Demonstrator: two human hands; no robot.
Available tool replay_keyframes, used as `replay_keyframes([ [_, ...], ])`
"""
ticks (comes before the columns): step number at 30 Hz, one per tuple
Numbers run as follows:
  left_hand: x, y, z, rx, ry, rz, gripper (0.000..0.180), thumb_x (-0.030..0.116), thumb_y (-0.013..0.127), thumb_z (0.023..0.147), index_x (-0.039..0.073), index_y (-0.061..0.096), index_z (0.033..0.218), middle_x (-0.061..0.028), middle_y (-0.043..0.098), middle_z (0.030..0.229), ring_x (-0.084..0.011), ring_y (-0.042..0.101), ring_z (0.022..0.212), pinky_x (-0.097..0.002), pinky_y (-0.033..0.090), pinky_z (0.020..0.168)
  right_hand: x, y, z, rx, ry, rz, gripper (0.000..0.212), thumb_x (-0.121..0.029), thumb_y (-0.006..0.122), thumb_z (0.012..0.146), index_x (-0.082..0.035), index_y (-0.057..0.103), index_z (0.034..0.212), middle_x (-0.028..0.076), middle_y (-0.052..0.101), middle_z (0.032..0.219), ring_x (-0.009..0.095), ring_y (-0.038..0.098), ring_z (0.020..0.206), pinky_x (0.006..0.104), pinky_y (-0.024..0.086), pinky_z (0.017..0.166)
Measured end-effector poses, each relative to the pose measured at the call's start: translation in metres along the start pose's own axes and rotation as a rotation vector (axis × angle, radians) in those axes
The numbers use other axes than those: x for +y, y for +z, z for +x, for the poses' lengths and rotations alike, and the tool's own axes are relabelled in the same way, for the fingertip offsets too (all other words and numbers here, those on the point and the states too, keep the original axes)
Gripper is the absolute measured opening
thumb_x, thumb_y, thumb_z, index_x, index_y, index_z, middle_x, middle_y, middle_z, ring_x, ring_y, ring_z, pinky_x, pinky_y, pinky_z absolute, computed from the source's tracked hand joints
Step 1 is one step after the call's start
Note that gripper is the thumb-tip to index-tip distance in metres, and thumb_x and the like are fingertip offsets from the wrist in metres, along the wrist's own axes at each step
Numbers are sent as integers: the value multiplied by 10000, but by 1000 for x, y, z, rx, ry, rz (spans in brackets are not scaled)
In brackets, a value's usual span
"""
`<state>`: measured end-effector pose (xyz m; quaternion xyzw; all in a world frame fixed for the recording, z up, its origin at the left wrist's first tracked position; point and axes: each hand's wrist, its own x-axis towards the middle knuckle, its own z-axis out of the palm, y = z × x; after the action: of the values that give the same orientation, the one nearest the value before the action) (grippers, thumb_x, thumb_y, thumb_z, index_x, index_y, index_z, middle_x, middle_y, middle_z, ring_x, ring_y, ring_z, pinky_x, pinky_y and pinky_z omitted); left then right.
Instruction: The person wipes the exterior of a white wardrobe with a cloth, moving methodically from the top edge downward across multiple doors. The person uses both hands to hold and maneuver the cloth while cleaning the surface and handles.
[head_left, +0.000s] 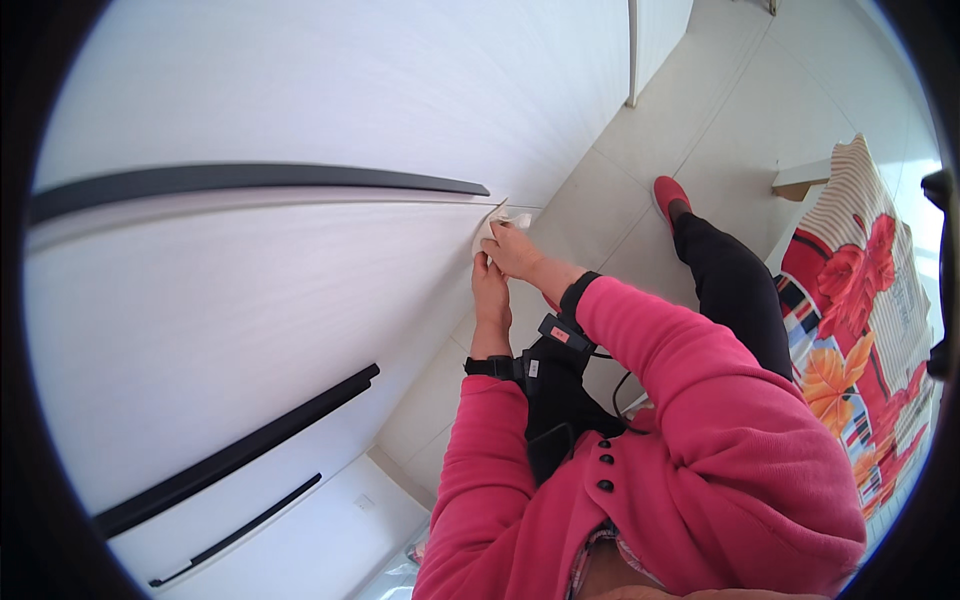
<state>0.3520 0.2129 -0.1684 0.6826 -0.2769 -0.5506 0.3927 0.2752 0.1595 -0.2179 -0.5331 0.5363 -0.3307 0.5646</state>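
Cabinet fronts (300, 290), white and glossy with long black handle strips (240, 455), fill the left and centre of the frame, and we lean toward them from the lower right in pink sleeves (690, 400) over a pale tiled floor (720, 110). A flowered cloth in red and orange (860, 300) hangs at the right edge. Just above centre, our right hand (515, 250) presses a small white wiping cloth (492, 222) flat against the lower corner of the panel, fingers closed over it. Our left hand (490, 290) rests just beneath, touching the panel edge, fingers together; we cannot tell whether it grips anything. The panels look clean already, so we judge the wiping well advanced, with this corner in hand.
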Motion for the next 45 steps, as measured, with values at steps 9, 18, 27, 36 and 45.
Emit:
replay_keyframes([
  [9, 132, -18, -108, 38, 426, -33, 342, 127, 434, 1029, 10, 525, 1337, -104, 601, 1255, -184, 548, 1161, -309, 419, 1015, -189, -33, -57, 146, -295, -153, 357, -303, 559, 878, -12, 628, 1072, 297, 636, 1092, 449, 640, 971, 507, 522, 849],
  [18, 282, -24, -217, 51, 987, -25, 430, 132, 391, 1067, 0, 420, 1475, -95, 509, 1432, -181, 456, 1340, -319, 335, 1139, -393, -77, -118, 251, -686, -174, 321, -295, 609, 885, -65, 621, 1109, 240, 644, 1056, 408, 651, 921, 481, 534, 781],
  [27, 266, -32, -281, 92, 1003, -173, 419, 208, 425, 1066, 27, 445, 1444, -126, 491, 1459, -214, 460, 1355, -394, 355, 1124, -428, -77, -148, 420, -759, -300, 422, -272, 696, 849, -195, 526, 1226, 135, 586, 1217, 356, 666, 983, 473, 544, 782],
  [36, 102, -69, -276, -48, 732, -115, 279, 175, 484, 1055, 3, 584, 1250, -83, 686, 1103, -172, 637, 1057, -325, 460, 996, -404, -74, -110, 464, -632, -500, 381, -241, 644, 889, -137, 529, 1237, 121, 624, 1228, 366, 652, 1027, 475, 535, 838],
  [45, -106, -98, -214, -35, 669, 904, 290, 278, 616, 925, 140, 634, 1178, -95, 642, 1251, -301, 576, 1207, -529, 391, 1050, -485, -128, -123, 676, -864, -409, 313, -235, 591, 904, -70, 522, 1161, 135, 651, 1198, 380, 649, 1026, 485, 522, 856],
])
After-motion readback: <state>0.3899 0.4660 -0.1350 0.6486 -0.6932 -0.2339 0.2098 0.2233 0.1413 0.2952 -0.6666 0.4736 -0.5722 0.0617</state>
